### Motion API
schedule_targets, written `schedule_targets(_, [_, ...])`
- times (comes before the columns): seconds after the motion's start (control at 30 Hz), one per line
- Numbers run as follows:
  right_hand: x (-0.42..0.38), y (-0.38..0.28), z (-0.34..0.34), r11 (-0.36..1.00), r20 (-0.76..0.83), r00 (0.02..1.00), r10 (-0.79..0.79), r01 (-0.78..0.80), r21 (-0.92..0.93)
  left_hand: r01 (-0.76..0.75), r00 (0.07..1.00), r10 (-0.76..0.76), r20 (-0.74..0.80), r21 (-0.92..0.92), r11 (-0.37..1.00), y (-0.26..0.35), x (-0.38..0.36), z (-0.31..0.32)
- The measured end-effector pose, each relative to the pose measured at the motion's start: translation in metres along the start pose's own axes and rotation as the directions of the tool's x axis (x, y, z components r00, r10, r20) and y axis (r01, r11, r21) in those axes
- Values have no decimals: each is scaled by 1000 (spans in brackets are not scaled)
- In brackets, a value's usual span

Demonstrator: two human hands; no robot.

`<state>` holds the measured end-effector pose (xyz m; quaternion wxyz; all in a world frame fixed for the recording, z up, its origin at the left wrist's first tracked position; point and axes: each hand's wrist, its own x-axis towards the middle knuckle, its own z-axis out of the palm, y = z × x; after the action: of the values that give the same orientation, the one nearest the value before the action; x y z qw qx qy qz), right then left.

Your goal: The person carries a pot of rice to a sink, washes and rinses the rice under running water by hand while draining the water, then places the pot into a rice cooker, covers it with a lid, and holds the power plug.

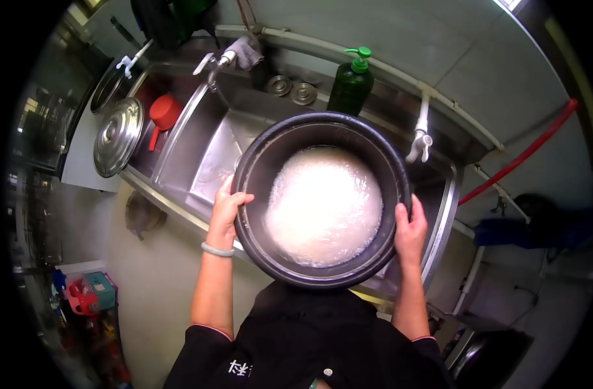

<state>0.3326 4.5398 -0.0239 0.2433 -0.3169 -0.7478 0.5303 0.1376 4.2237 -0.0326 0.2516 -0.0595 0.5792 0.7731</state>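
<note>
Between my hands is a large dark rice cooker pot [257, 175], held above the front part of the sink. Inside it lies white rice [325, 204] under cloudy water. My left hand [226, 211] grips the pot's left rim, thumb over the edge and a pale bangle on the wrist. On the right side, my right hand [410, 230] clasps the rim with its thumb against the upper edge. Fingers beneath the pot are partly hidden. The pot covers much of the right basin.
A stainless steel sink [212, 152] runs along the wall, with a cloth-wrapped tap [226, 57] and a white tap [421, 142]. A green pump bottle [351, 84] stands behind the pot. A red ladle [165, 113] and a metal lid [119, 136] are at left; a red hose [523, 155] hangs right.
</note>
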Motion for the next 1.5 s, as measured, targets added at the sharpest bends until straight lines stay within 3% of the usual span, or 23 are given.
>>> schedule_targets(0.07, [4, -8, -7, 987, 43, 998, 49, -55, 151, 5, 1000, -5, -16, 15, 1000, 2, -10, 6])
schedule_targets(0.13, [-6, -2, -9, 987, 66, 996, 56, -65, 145, 51, 997, -47, -55, 65, 997, 6, -25, 4])
schedule_targets(0.2, [-24, 14, -2, 984, 49, 998, 50, -58, 170, 5, 997, 0, -78, 60, 998, 13, -41, 0])
schedule_targets(0.27, [-40, 0, 14, 959, 56, 991, 118, -128, 252, 9, 999, -6, -50, 55, 998, 25, -49, -10])
schedule_targets(0.33, [-40, -7, 22, 950, 108, 992, 71, -100, 295, 15, 1000, -13, -28, 73, 997, 30, -44, -25])
schedule_targets(0.37, [-37, 5, 23, 953, 110, 991, 81, -109, 282, -71, 996, 75, -37, 89, 994, 24, -37, -26])
schedule_targets(0.47, [-29, 21, 23, 962, 86, 993, 84, -104, 253, -65, 996, 73, -51, 147, 987, 12, -39, -31])
schedule_targets(0.63, [-31, -1, 48, 964, 123, 992, 28, -59, 261, -29, 994, 25, -108, -38, 999, 13, -62, -45])
schedule_targets(0.77, [-24, 18, 59, 966, 186, 982, 32, -78, 246, -100, 982, 100, -159, 6, 995, -11, -57, -66])
schedule_targets(0.93, [-31, 20, 68, 973, 197, 979, 53, -95, 211, -39, 972, 33, -232, -20, 999, -36, -70, -82])
schedule_targets(1.0, [-29, 2, 66, 993, 229, 972, 52, -25, -119, -37, 967, 35, -253, -4, 999, -42, -71, -89])
schedule_targets(1.03, [-26, 1, 69, 920, 239, 965, -110, 190, -342, -37, 966, 32, -258, -15, 999, -41, -73, -86])
schedule_targets(1.07, [-24, -5, 72, 919, 245, 963, -114, 196, -342, -40, 964, 33, -263, -20, 999, -39, -73, -83])
schedule_targets(1.1, [-22, -29, 78, 729, 282, 900, -331, 434, -530, -57, 963, 58, -263, 13, 998, -35, -73, -79])
schedule_targets(1.13, [-20, -43, 88, 444, 365, 780, -508, 601, -665, -71, 961, 80, -264, 45, 996, -34, -74, -78])
schedule_targets(1.23, [-10, -38, 133, 473, 751, 547, -370, 807, -354, -56, 963, 59, -262, 19, 998, -39, -73, -84])
schedule_targets(1.3, [0, 3, 181, 634, 749, 646, -149, 643, -429, -51, 965, 51, -258, 9, 999, -41, -74, -85])
schedule_targets(1.33, [5, 5, 201, 632, 750, 644, -153, 647, -426, -55, 964, 55, -259, 8, 998, -42, -74, -84])
schedule_targets(1.4, [1, 4, 237, 665, 670, 692, 269, 370, -648, -65, 964, 60, -260, -11, 998, -44, -76, -83])
schedule_targets(1.43, [-13, 8, 249, 668, 671, 690, 271, 367, -647, -65, 962, 60, -267, -10, 998, -43, -77, -82])
schedule_targets(1.5, [-51, 16, 261, 475, 713, 694, 95, 598, -646, -79, 958, 72, -278, -14, 997, -45, -75, -84])
